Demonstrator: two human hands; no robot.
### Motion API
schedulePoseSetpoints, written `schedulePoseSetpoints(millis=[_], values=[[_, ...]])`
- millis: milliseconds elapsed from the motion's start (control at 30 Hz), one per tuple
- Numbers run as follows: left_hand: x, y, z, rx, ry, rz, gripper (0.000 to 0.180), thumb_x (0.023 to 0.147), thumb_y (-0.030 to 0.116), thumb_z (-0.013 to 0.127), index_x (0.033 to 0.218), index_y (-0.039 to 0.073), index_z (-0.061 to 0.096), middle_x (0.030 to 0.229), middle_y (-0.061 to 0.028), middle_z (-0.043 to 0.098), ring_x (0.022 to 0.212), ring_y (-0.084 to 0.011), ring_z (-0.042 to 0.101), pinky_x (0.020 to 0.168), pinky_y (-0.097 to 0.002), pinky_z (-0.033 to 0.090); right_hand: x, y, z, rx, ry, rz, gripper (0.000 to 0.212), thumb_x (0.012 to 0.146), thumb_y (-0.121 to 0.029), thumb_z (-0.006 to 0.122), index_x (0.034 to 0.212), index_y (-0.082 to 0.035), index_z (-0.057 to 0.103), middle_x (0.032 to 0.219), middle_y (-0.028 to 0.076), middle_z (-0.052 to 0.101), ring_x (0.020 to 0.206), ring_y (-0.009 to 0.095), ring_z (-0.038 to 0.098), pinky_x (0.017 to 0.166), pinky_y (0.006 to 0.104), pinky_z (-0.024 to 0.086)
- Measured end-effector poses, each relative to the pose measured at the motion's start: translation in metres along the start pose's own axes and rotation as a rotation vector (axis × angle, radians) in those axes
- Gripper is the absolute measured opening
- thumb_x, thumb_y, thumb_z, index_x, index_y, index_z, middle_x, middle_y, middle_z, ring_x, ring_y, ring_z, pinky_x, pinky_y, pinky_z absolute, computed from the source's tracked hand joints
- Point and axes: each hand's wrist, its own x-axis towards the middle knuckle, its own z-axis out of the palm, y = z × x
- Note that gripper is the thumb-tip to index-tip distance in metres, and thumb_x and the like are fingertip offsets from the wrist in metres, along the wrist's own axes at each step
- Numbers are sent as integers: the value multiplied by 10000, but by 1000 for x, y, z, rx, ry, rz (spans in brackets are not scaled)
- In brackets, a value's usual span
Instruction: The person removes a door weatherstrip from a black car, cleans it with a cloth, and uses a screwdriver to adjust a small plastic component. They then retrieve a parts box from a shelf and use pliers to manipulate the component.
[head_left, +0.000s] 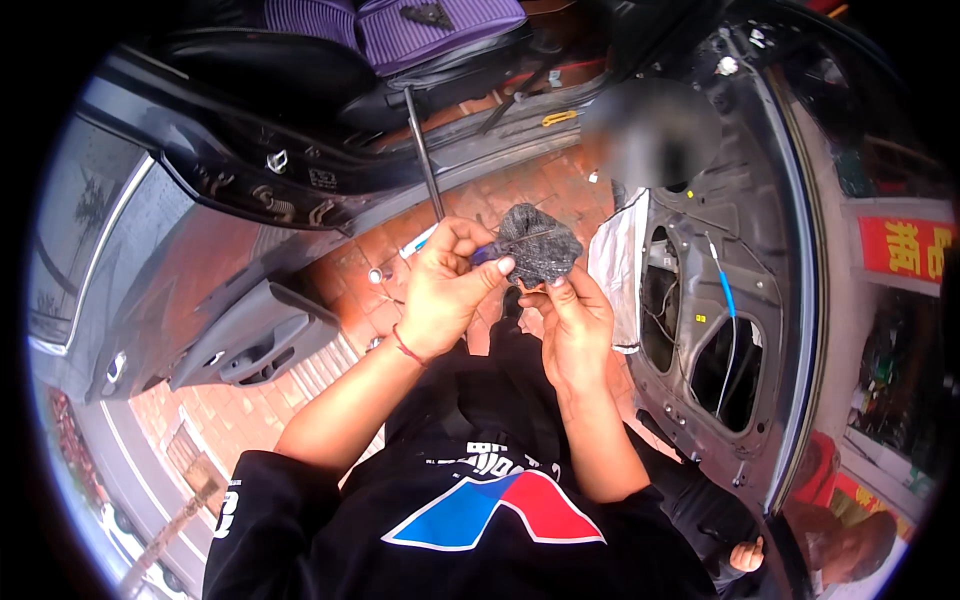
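Observation:
In front of my body I hold a ragged, flat piece of dark grey felt-like material (541, 246) up above the brick floor. My right hand (574, 335) pinches its lower edge between thumb and fingers. Closed at its left side, my left hand (452, 285) grips a slim tool with a dark purple handle (486, 254). A thin shaft, like a screwdriver's, seems to run from that handle across the grey piece. The left thumb lies close to the piece's edge; whether it presses on it, I cannot tell.
A stripped car door (700, 290) with wiring stands open at right, a white sheet (618, 265) beside it. A door trim panel (255, 335) is at left. On the sill lies a yellow cutter knife (560, 118). Another person's hand (746, 556) shows at lower right.

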Motion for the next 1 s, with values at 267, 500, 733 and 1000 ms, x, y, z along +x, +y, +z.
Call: schedulePoseSetpoints(millis=[267,500,733,1000], values=[[-17,-47,-47,-201,548,-57,249,918,-68,648,1098,55,528,1023,-65,675,984,-162,653,895,-301,524,50,64,-47,-49,-28,344,255,980,-241,661,960,-31,518,918,186,702,691,214,690,579,302,561],[-35,-50,-95,-202,687,16,203,942,-34,632,1083,68,529,1018,-59,681,1002,-164,651,955,-331,508,77,84,-49,447,-277,772,612,1055,-530,338,1339,-18,518,1187,224,653,925,293,691,692,381,595],[-95,-116,-167,-134,806,-120,222,934,-58,628,1102,48,528,1011,-53,669,968,-149,639,910,-289,509,67,175,-87,-215,-246,854,380,1032,-328,550,1204,8,598,1034,138,681,864,219,682,700,330,558],[-267,-321,-350,740,1109,-905,212,804,29,716,990,43,616,896,-54,674,828,-167,625,761,-306,500,39,268,-154,-638,-45,989,295,1025,-281,578,1116,-5,632,948,89,694,791,162,670,693,294,549]])
